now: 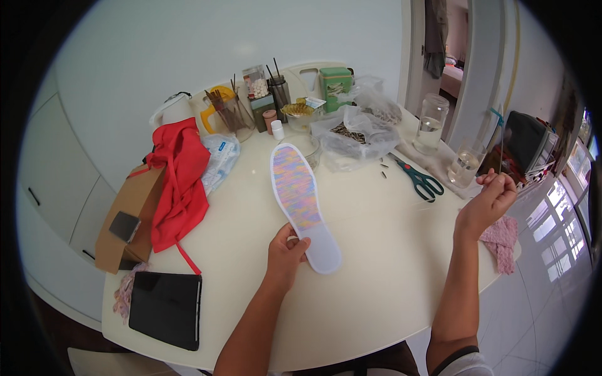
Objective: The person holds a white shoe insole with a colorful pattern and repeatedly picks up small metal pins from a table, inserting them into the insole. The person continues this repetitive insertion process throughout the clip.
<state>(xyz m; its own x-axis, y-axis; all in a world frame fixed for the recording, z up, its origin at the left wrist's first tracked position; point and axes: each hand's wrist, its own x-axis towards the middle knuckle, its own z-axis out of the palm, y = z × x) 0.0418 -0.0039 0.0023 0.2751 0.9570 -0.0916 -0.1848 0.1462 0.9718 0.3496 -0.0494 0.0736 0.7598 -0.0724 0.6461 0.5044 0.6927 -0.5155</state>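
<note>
My left hand (pixel 285 256) grips a shoe insole (pixel 296 192) by its lower left edge, thumb on top. White binding runs around the insole. Streaky pink, yellow, blue and lilac stitching fills its front and middle, while the heel is plain white. To the right, my raised right hand (pixel 489 202) has its fingers pinched together. A thin pale strand (pixel 501 145) rises from those fingers; whether it is thread or something stiffer is unclear. Beneath this hand, a pink knitted cloth (pixel 501 244) lies at the table's right edge.
Green-handled scissors (pixel 418 178), a glass jar (pixel 430 127) and a drinking glass (pixel 465 164) stand or lie at right. Plastic bags (pixel 352 145) and containers line the back. At left are a red apron-like cloth (pixel 181 188), a cardboard box (pixel 141 202) and a black tablet (pixel 164 308).
</note>
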